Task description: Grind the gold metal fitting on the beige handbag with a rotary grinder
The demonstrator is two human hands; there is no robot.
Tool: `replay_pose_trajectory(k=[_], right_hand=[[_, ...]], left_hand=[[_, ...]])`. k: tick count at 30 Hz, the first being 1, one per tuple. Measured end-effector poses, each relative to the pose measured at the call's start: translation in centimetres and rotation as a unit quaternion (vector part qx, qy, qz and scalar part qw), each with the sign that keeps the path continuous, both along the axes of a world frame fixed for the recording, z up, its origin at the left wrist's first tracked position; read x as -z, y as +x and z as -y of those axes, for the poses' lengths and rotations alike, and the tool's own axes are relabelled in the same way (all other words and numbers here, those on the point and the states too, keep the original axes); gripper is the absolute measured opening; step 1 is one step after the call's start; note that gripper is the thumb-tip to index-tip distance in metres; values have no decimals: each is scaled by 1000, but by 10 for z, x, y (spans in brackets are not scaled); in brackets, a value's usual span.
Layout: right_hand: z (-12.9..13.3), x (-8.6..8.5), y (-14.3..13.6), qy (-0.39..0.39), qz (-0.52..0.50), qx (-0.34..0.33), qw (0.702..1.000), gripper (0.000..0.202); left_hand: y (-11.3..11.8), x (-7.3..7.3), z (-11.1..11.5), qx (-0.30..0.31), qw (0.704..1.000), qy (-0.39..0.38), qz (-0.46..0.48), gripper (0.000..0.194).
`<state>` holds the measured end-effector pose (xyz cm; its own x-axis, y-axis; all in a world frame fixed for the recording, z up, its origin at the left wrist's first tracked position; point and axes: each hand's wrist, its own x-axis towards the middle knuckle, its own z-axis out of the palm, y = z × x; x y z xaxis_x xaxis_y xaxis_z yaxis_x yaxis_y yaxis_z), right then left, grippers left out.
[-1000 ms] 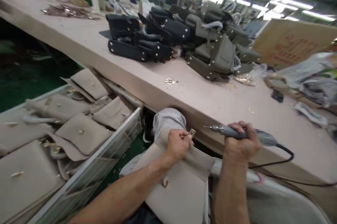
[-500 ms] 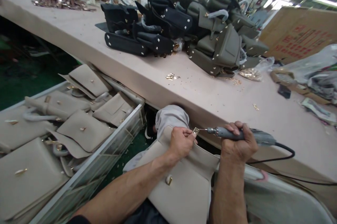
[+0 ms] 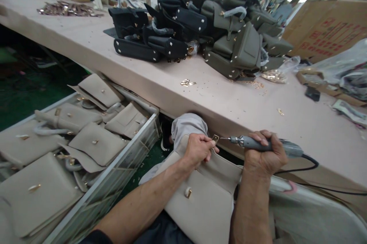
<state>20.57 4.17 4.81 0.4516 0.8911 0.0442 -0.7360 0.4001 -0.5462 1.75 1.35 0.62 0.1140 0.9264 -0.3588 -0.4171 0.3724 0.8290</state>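
A beige bag lies across my lap with its flap raised and a small gold clasp on its front. My left hand pinches the flap's edge, where a small gold metal plate sticks out past the fingertips. Wrapped round a grey electric screwdriver, my right hand holds it level, its thin bit pointing left at the plate. A narrow gap shows between the bit's tip and the plate.
Beige bags fill a crate at the left. On the table are black bags, olive bags, loose gold plates and a cardboard box. The screwdriver's cable trails right. A white bin stands at lower right.
The screwdriver has drawn back slightly to the right, and its bit is now a little away from the plate. The view has shifted slightly.
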Motion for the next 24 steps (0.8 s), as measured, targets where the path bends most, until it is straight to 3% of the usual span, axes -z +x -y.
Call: replay_pose_trajectory(k=[14, 24], right_hand=[[12, 2, -13, -11, 36, 0, 999, 28], [13, 6, -16, -12, 74, 5, 997, 28]], left_hand=[[-11, -9, -6, 63, 997, -42, 32, 13], [-8, -12, -5, 65, 997, -31, -13, 16]])
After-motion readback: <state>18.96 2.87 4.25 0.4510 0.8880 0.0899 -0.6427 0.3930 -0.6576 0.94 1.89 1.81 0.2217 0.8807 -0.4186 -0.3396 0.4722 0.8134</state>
